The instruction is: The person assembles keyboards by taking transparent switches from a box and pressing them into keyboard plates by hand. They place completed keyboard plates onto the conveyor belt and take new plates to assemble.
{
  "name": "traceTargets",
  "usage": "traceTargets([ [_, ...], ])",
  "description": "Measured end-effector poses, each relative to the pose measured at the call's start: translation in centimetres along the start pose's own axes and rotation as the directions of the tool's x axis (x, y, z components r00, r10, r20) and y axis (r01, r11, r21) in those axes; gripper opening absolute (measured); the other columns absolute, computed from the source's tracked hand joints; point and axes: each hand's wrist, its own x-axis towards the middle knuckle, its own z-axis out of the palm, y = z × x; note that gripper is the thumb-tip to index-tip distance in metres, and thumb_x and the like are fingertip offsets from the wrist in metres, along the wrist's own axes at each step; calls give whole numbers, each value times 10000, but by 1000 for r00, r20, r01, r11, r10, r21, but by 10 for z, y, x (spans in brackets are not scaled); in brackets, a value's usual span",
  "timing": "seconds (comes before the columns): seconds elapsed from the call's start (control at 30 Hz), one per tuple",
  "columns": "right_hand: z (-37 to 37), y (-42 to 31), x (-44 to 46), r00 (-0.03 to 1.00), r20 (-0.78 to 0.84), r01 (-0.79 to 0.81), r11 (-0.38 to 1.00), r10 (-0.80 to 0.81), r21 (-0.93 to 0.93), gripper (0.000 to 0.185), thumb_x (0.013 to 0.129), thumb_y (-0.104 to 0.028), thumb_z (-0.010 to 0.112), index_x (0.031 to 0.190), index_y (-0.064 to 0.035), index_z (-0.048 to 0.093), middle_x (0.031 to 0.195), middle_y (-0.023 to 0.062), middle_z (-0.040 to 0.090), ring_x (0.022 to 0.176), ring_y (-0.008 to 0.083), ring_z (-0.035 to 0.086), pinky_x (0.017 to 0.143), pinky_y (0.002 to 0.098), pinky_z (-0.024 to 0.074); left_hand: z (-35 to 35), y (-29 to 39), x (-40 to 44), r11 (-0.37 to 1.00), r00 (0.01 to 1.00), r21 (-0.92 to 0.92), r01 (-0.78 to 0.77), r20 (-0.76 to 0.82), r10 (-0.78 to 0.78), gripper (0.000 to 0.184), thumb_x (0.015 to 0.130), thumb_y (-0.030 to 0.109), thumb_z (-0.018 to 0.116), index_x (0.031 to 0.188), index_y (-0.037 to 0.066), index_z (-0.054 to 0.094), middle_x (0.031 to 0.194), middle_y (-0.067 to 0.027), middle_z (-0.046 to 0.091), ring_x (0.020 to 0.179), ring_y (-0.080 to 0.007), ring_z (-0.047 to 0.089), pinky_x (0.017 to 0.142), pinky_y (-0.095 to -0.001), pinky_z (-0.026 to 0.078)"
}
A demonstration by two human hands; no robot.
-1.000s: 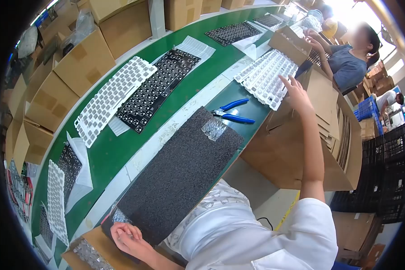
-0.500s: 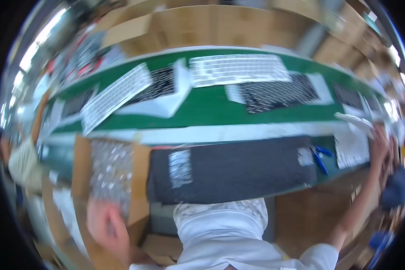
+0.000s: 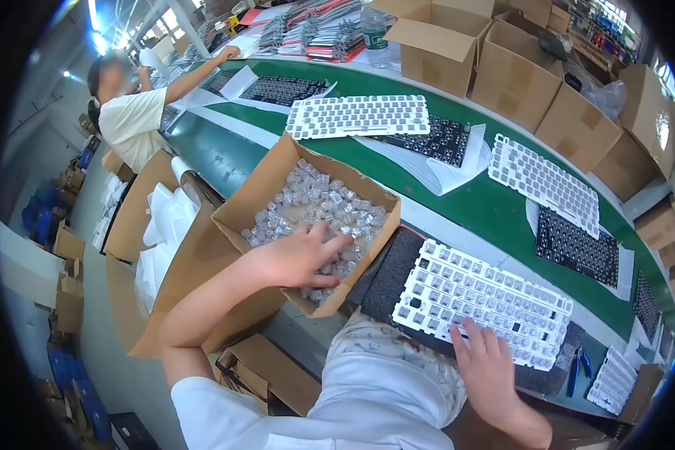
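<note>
My left hand [image 3: 307, 255] reaches into a cardboard box [image 3: 240, 201] of small clear switches [image 3: 304, 184], its fingers apart over the pieces. A white keyboard plate [image 3: 480, 289], mostly filled with clear switches and showing a few dark gaps, lies on the dark foam pad [image 3: 391, 279]. Fingers of my right hand [image 3: 487, 360] rest spread at the plate's near edge. Blue-handled cutters [image 3: 577, 370] lie to the right of the pad, beside another white plate [image 3: 613, 381].
Along the green bench [image 3: 352, 161] lie more white plates [image 3: 358, 116] and black circuit boards [image 3: 577, 244] on foam sheets. Open cartons [image 3: 514, 67] and a water bottle [image 3: 375, 37] line the far side. A person [image 3: 131, 112] works at the left.
The view has swung left. A white plate now lies on the foam pad, under my right hand, which has come back from the right. My left hand has moved into the box of switches.
</note>
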Motion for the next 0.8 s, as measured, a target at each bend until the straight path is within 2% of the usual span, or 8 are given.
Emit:
traceTargets([
  [0.03, 4, -5, -2, 1000, 26, -7, 999, 8, -37, 408, 694, -85, 583, 1099, -118, 608, 1140, 141, 519, 906, 265, 528, 745, 379, 437, 0, 3, 1, 1000, 1000, 3, 15, 5, -15, 628, 777, 299, 641, 1303, 139, 338, 1153, -281, 399, 1016, -458, 489, 846, -471, 435],
  [0.13, -6, 1, -10, 987, -25, -148, 958, 159, 247, 396, 702, -70, 609, 1096, -112, 607, 1170, 149, 512, 954, 285, 531, 792, 388, 440, 4, 9, 8, 997, 997, -26, 76, 35, -75, 505, 791, 275, 626, 1212, 105, 406, 1055, -270, 421, 849, -448, 555, 749, -465, 469],
  [0.27, -4, 18, -30, 934, -122, -307, 928, 337, 211, 380, 735, -39, 604, 1105, -123, 603, 1197, 146, 502, 993, 308, 531, 845, 400, 426, 13, 0, 17, 997, 997, -27, 71, 21, -71, 431, 808, 253, 602, 1172, 102, 427, 1011, -259, 426, 749, -440, 571, 691, -467, 478],
  [0.37, -10, 31, -39, 862, -128, -445, 852, 491, 274, 338, 775, -20, 581, 1102, -104, 593, 1232, 159, 478, 982, 309, 533, 842, 397, 428, 16, -3, 21, 995, 998, -96, 21, 57, -16, 450, 804, 234, 599, 1192, 96, 418, 1007, -244, 433, 785, -429, 567, 733, -457, 470],
  [0.47, -7, 45, -51, 836, -252, -433, 868, 487, 242, 310, 838, -14, 528, 1146, -53, 542, 1275, 176, 433, 986, 294, 525, 822, 379, 437, -5, 4, 12, 962, 996, -272, -13, 80, 36, 545, 772, 212, 624, 1235, 79, 369, 1042, -230, 419, 855, -418, 553, 787, -448, 453],
  [0.57, -3, 50, -59, 788, -391, -415, 879, 476, 234, 318, 859, -19, 511, 1175, -44, 510, 1299, 176, 401, 996, 291, 520, 823, 381, 439, 0, -14, 16, 826, 868, -268, -495, -130, 479, 656, 733, 184, 650, 1278, 66, 304, 1080, -219, 394, 912, -410, 533, 825, -440, 437],
  [0.67, 1, 51, -59, 754, -473, -398, 889, 457, 225, 323, 859, -22, 517, 1180, -47, 500, 1304, 192, 384, 998, 302, 520, 824, 389, 442, -10, -1, 7, 906, 952, -316, -280, 26, 304, 705, 704, 177, 675, 1276, 62, 279, 1143, -228, 355, 946, -420, 523, 812, -451, 445],
  [0.8, 15, 55, -62, 730, -542, -349, 909, 417, 228, 356, 857, -22, 518, 1208, -53, 465, 1309, 210, 364, 1007, 311, 521, 839, 400, 441, 2, 14, 15, 999, 994, -36, -12, 104, 16, 579, 718, 154, 660, 1207, 61, 364, 1115, -208, 422, 931, -404, 541, 774, -452, 460],
])
